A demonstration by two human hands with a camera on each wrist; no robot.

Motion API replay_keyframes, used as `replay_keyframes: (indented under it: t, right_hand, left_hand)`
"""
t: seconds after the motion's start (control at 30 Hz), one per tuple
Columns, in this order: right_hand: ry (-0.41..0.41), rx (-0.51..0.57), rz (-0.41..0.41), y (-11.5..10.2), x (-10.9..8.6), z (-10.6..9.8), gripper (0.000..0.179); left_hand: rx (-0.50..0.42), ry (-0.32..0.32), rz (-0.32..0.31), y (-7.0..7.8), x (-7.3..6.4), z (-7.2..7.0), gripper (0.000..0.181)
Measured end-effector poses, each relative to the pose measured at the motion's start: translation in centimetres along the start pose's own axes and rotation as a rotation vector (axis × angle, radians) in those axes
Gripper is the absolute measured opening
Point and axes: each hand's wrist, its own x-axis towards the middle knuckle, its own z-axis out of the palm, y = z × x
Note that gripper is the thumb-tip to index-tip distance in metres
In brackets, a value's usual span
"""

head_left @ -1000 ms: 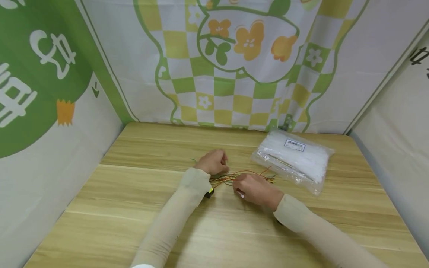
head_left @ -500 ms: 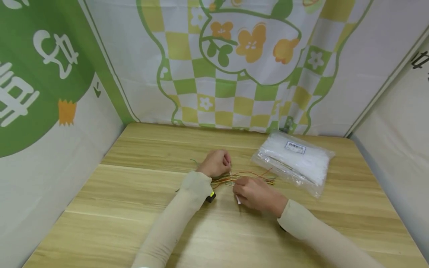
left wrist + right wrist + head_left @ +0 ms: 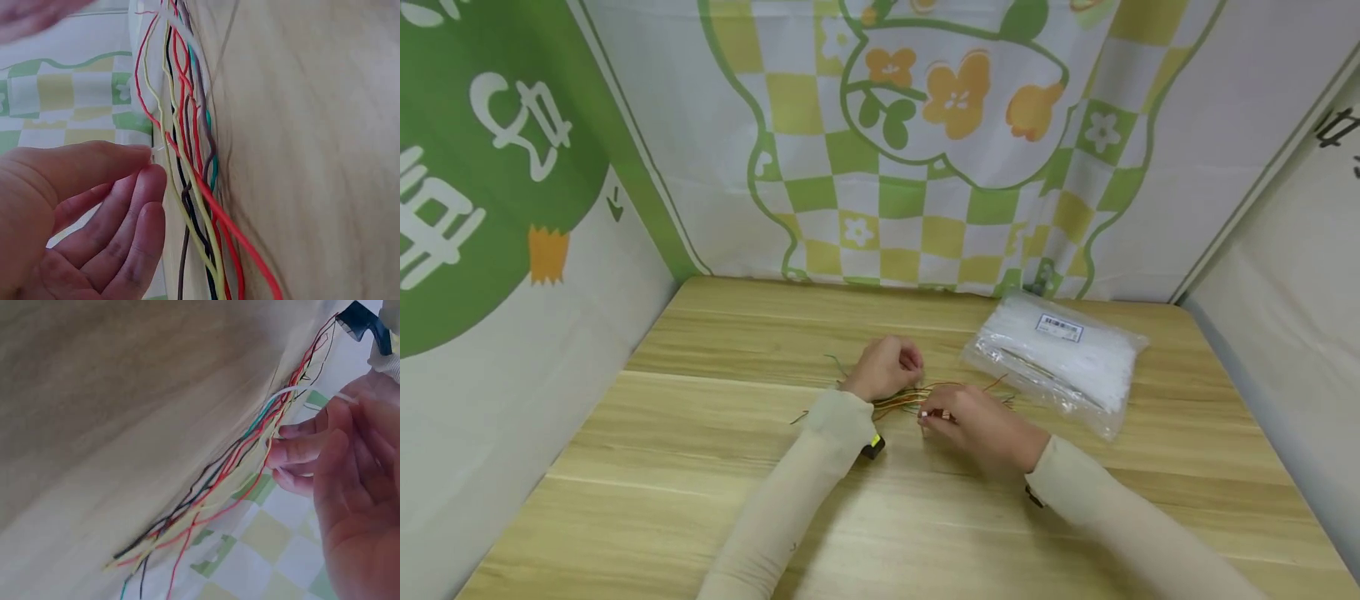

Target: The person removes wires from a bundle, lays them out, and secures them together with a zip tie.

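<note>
A bundle of thin red, yellow, black, brown and green wires (image 3: 895, 402) lies across the wooden table. My left hand (image 3: 882, 368) is at the far side of the bundle, its thumb and index finger pinching a small translucent end of a white cable tie (image 3: 189, 31). In the right wrist view, the cable tie (image 3: 289, 390) arcs over the wires (image 3: 240, 453). Nearer the front edge, my right hand (image 3: 983, 427) pinches the other part of the tie between thumb and index finger. The tie's path under the wires is hidden.
To the right behind the hands lies a clear plastic bag (image 3: 1060, 354) of white contents with a barcode label. A patterned curtain (image 3: 917, 217) hangs at the table's back edge. Dark wrist devices (image 3: 873, 447) sit at the sleeves.
The right fingers have shifted on the tie: its white end, hanging below the hand half a second ago, now shows at the fingertips. The left hand has moved slightly right.
</note>
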Motion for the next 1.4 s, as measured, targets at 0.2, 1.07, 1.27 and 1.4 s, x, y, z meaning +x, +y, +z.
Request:
replay_keyframes:
  t: [0.2,1.07,1.27,1.4]
  right_hand:
    - [0.082,0.283,0.223,0.4,0.7,0.3,0.005]
    - [0.155,0.622,0.61,2.4,2.3,1.0,0.021]
    - [0.135,0.641,0.628,2.4,2.4,0.9,0.02]
    - [0.129,0.644,0.636,2.4,2.5,1.0,0.019]
  left_hand:
    - [-0.041,0.041,0.06,0.1,-0.8,0.3,0.005]
    - [0.041,0.208,0.138,0.4,-2.9,0.6,0.007]
    - [0.068,0.213,0.157,0.4,-3.0,0.7,0.007]
    - [0.072,0.217,0.169,0.4,-3.0,0.8,0.007]
